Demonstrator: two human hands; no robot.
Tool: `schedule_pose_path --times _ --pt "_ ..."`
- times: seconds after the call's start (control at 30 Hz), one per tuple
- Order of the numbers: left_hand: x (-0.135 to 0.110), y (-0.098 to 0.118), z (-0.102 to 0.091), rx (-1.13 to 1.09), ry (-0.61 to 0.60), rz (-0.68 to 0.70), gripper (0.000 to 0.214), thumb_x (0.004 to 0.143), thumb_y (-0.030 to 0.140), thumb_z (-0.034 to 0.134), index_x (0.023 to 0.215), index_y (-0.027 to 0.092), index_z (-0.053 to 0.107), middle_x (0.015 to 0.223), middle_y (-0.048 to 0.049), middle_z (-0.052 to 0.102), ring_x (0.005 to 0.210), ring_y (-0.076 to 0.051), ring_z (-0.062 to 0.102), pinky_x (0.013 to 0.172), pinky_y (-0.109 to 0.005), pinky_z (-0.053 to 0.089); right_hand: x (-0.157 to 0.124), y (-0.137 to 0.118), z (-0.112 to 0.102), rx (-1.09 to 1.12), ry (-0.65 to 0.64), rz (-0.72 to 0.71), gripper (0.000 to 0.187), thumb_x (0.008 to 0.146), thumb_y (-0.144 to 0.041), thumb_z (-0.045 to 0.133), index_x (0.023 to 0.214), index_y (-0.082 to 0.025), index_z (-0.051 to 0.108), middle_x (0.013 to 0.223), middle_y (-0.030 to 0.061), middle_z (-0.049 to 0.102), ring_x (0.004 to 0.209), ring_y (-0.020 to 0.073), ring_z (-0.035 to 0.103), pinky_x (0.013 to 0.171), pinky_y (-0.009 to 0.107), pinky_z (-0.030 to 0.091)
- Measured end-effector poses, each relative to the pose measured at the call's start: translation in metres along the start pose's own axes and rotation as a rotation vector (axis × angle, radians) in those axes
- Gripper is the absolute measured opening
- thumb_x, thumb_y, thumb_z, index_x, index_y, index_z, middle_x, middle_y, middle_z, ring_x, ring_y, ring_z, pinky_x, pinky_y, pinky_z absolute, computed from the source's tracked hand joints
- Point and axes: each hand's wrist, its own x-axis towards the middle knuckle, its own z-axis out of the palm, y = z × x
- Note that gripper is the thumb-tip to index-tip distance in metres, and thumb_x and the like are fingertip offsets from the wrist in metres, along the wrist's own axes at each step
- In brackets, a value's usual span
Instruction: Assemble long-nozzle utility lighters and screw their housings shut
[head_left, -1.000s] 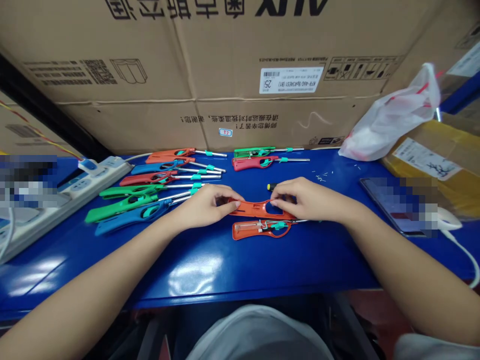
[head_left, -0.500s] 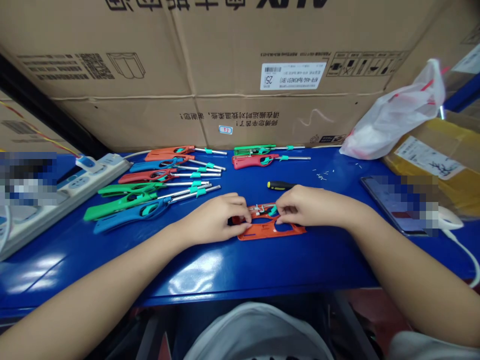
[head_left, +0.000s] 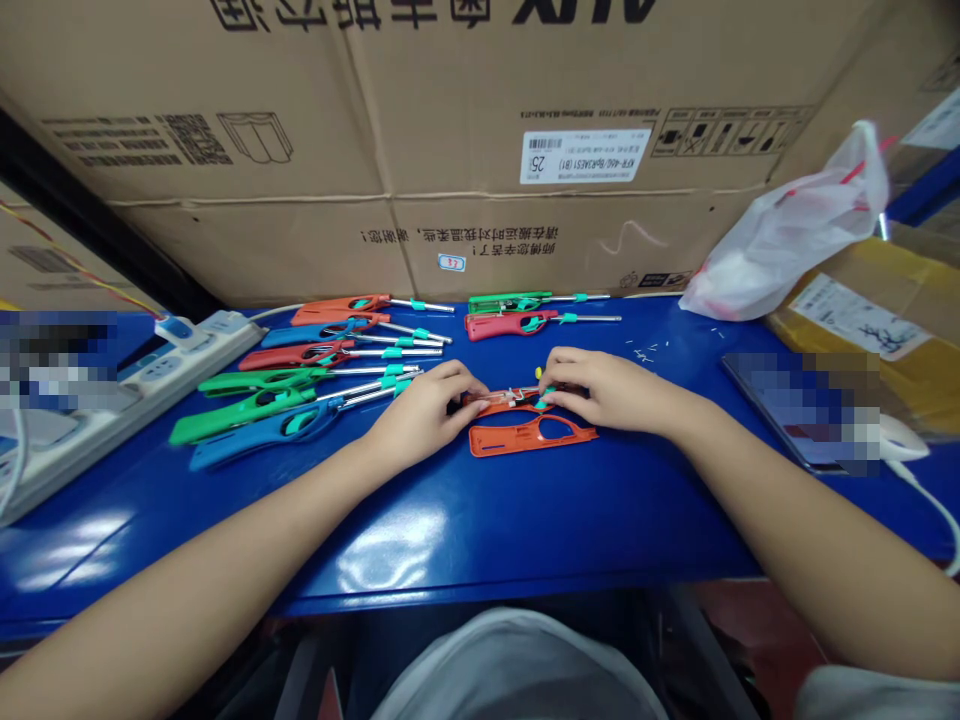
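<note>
"Hands?"
"Left hand (head_left: 429,408), right hand (head_left: 604,388): forearms angled inward, fingertips pinching opposite ends of one opened orange lighter (head_left: 496,402), between them over the blue table (head_left: 525,535)."
"Make?"
"Plastic, slim, teal trigger (head_left: 545,401); matching hollow half-shell (head_left: 504,440), oval-windowed, just on the near side."
"Axis?"
"Both crosswise; half-shell's narrow end right."

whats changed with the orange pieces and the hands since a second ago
The empty shell, held before, was let go and now lies on the table, nearer its front edge. The left hand and right hand have taken hold of the filled half, which moved back, beyond the shell. The other lighters and the phone stayed put.
</note>
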Motion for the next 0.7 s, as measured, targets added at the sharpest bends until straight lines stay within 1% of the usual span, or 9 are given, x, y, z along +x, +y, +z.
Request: schedule_pose_path --times 0.13,0.17,0.23,0.3,0.33,0.43,0.5,0.57,0.7 --pt "0.001 -0.001 0.001 0.065 0.014 0.043 0.019 0.101 0.022 0.053 0.105 0.016 0.071 0.104 -0.0085 0.068 0.095 -0.02 0.067 0.087 -0.035 0.055 -0.003 -0.008 -0.009 -0.078 0.09 0.051 0.021 0.1 -0.032 0.053 0.098 -0.017 0.068 0.099 0.0072 0.067 0.078 0.0165 0.06 0.068 0.028 0.041" --pt "0.001 -0.001 0.001 0.076 0.022 0.049 0.02 0.102 0.021 0.052 0.106 0.015 0.071 0.104 -0.0089 0.068 0.096 -0.021 0.068 0.088 -0.035 0.056 -0.005 -0.01 -0.011 -0.104 0.094 0.07 0.019 0.099 -0.031 0.055 0.095 -0.018 0.068 0.097 0.0062 0.067 0.074 0.0155 0.059 0.065 0.028 0.039" --pt "0.0 0.0 0.001 0.086 0.044 0.063 0.021 0.102 0.02 0.051 0.107 0.015 0.071 0.104 -0.0091 0.068 0.095 -0.02 0.068 0.089 -0.035 0.056 -0.007 -0.015 -0.014 -0.12 0.047 0.086 0.015 0.095 -0.029 0.059 0.089 -0.019 0.069 0.09 0.0042 0.069 0.069 0.0145 0.057 0.061 0.027 0.036" --pt "0.0 0.001 0.001 0.084 0.069 0.086 0.021 0.103 0.02 0.051 0.108 0.015 0.071 0.104 -0.0089 0.068 0.094 -0.019 0.068 0.088 -0.034 0.057 -0.008 -0.018 -0.014 -0.099 -0.012 0.078 0.011 0.091 -0.03 0.064 0.089 -0.02 0.069 0.09 0.0032 0.069 0.07 0.0151 0.059 0.061 0.027 0.037" --pt "-0.001 0.002 0.001 0.082 0.081 0.102 0.021 0.103 0.02 0.051 0.108 0.015 0.071 0.104 -0.0089 0.068 0.094 -0.019 0.068 0.088 -0.034 0.057 -0.008 -0.02 -0.013 -0.088 -0.017 0.075 0.011 0.091 -0.031 0.065 0.093 -0.02 0.069 0.094 0.0037 0.069 0.073 0.0158 0.06 0.062 0.027 0.038" --pt "-0.002 0.006 0.001 0.068 0.114 0.156 0.021 0.103 0.021 0.052 0.11 0.016 0.071 0.103 -0.0086 0.069 0.094 -0.018 0.069 0.088 -0.032 0.058 -0.004 -0.023 -0.004 -0.066 0.08 0.075 0.021 0.094 -0.033 0.062 0.111 -0.021 0.067 0.114 0.0078 0.066 0.082 0.0171 0.063 0.068 0.028 0.044" --pt "-0.003 0.009 0.002 0.051 0.135 0.18 0.022 0.103 0.022 0.052 0.112 0.018 0.072 0.103 -0.008 0.07 0.094 -0.018 0.069 0.087 -0.03 0.058 -0.002 -0.023 0.003 -0.061 0.116 0.047 0.021 0.097 -0.033 0.059 0.111 -0.021 0.068 0.12 0.0086 0.064 0.082 0.0162 0.064 0.071 0.028 0.046" --pt "-0.003 0.011 0.001 0.031 0.142 0.193 0.024 0.104 0.024 0.051 0.112 0.019 0.073 0.103 -0.0077 0.072 0.094 -0.018 0.07 0.087 -0.03 0.058 0.001 -0.021 0.009 -0.07 0.11 0.005 0.017 0.099 -0.031 0.057 0.103 -0.022 0.071 0.116 0.0067 0.066 0.082 0.0157 0.064 0.071 0.028 0.045" --pt "-0.002 0.012 -0.001 0.002 0.107 0.178 0.025 0.104 0.026 0.052 0.111 0.019 0.075 0.104 -0.0078 0.076 0.094 -0.018 0.072 0.088 -0.03 0.058 0.003 -0.014 0.015 -0.062 0.093 -0.04 0.019 0.1 -0.026 0.054 0.094 -0.02 0.071 0.099 0.004 0.071 0.083 0.0162 0.064 0.068 0.026 0.041"
